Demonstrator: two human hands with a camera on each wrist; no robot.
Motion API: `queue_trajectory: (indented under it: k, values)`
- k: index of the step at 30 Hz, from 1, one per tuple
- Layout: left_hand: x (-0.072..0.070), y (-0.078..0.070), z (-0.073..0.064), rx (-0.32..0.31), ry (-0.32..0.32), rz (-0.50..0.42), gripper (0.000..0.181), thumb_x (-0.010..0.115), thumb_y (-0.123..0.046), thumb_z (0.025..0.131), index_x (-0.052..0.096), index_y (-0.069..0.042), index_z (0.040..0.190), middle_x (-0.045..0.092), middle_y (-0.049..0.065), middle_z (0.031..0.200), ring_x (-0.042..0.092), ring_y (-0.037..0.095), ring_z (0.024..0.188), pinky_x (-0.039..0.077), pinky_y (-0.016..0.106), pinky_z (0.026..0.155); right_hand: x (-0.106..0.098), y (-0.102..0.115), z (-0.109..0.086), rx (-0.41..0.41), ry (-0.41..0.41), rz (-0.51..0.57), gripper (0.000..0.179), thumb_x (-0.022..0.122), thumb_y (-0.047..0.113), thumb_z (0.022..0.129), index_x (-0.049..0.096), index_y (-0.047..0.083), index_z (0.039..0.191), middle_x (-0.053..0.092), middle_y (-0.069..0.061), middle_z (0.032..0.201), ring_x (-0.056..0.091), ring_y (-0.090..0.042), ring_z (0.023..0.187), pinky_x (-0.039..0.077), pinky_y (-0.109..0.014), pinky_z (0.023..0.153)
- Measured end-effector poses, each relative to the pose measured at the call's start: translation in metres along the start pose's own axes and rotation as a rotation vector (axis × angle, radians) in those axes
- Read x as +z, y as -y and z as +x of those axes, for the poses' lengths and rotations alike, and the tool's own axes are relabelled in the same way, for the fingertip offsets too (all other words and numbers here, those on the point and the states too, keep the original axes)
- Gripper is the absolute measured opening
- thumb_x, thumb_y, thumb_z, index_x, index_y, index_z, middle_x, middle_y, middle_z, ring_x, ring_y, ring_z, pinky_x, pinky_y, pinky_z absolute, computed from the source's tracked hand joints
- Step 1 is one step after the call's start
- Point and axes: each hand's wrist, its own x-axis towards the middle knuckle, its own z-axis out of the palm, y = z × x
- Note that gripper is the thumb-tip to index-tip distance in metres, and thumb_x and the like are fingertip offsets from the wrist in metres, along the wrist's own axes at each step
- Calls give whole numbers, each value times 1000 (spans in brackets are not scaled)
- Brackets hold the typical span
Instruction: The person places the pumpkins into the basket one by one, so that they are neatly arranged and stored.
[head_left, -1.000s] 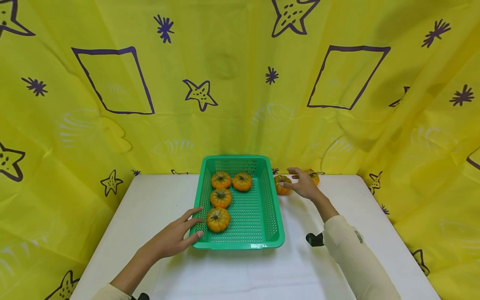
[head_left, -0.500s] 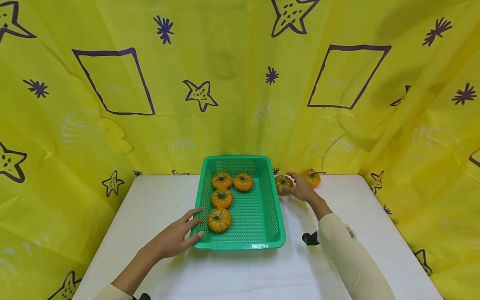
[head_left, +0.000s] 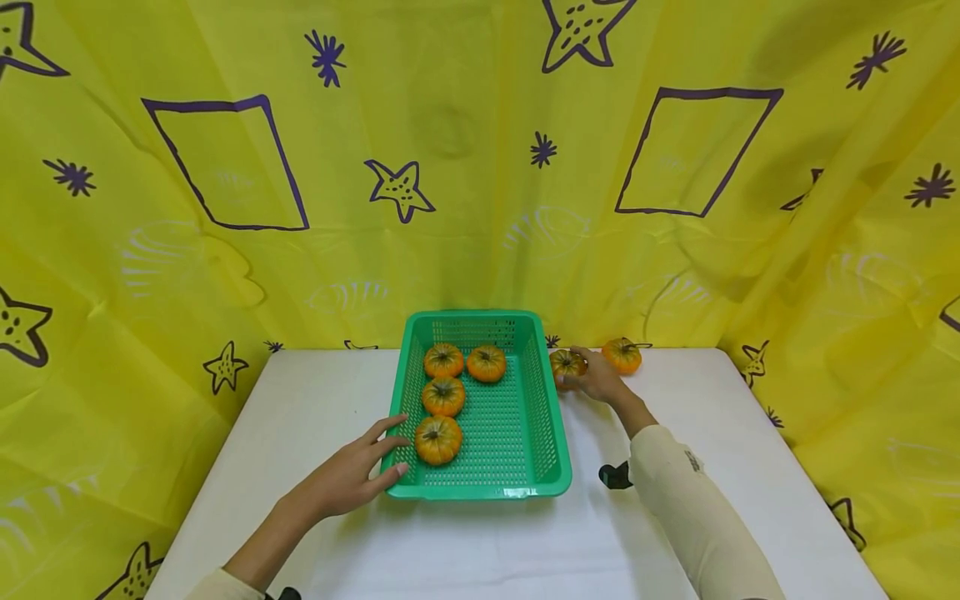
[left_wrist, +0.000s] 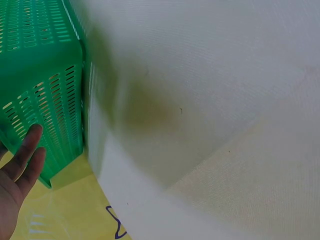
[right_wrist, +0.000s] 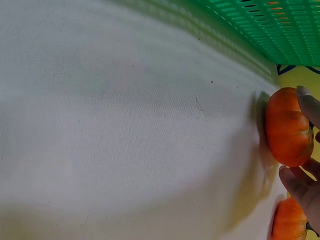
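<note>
Around a small orange pumpkin (right_wrist: pixel 287 132) just right of the green basket, my right hand (head_left: pixel 597 377) curls its fingers; fingertips show at two opposite sides of it in the right wrist view. That pumpkin stands on the white table, partly covered by the hand in the head view. My left hand (head_left: pixel 352 471) lies at the left side of the green basket (head_left: pixel 558 450), fingers spread and loosely extended, fingertips at the rim. In the left wrist view its fingers (left_wrist: pixel 31 165) lie along the basket's slotted wall. Inside the basket are several pumpkins (head_left: pixel 438 440), mostly along its left side.
Another pumpkin (head_left: pixel 622 356) with a long stem stands behind and right of my right hand, near the table's back edge. A yellow patterned curtain (head_left: pixel 480 250) hangs behind and on both sides of the white table (head_left: pixel 480 550).
My right hand has moved slightly left and down onto the pumpkin beside the basket, its fingers closing around it. The rear pumpkin is now more visible. The left hand stays put.
</note>
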Motion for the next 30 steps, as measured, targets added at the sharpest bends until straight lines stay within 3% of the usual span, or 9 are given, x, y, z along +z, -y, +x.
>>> queue_trajectory:
  k: [19, 30]
  values:
    - [1, 1, 0, 5, -5, 6, 46, 50, -46, 104, 61, -13, 134, 35, 6, 160, 59, 33, 127, 53, 52, 96, 3, -1, 1, 9, -21, -11, 61, 69, 13, 95, 43, -1, 148, 45, -34, 147, 41, -55, 135, 36, -64, 110]
    - [1, 0, 0, 4, -1, 5, 46, 51, -45, 104, 61, -12, 135, 35, 8, 160, 57, 34, 129, 52, 54, 97, 3, -3, 1, 39, -14, -7, 69, 70, 14, 94, 36, -13, 148, 42, -38, 146, 42, -54, 134, 36, -61, 112]
